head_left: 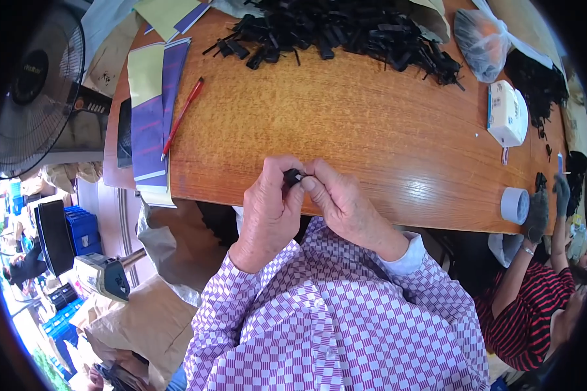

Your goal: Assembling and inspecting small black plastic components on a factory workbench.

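Observation:
Over the near edge of a wooden table [293, 117], my two hands meet around a small black part [291, 176]. My left hand [270, 208] is closed with the part pinched between thumb and forefinger. From the other side, the thumb and forefinger of my right hand [346, 205] press together against a pale tip at the part. What exactly the right fingers hold is too small to tell. Across the far side of the table lies a heap of black plastic parts [332, 29], several with thin strips sticking out.
At the left lie purple and yellow paper sheets [151, 117], a red pen [184, 117] and a fan [36, 78]. To the right are a tissue pack [507, 114], a roll of tape [514, 205] and a clear plastic bag [481, 45]. A gloved co-worker [535, 313] sits there.

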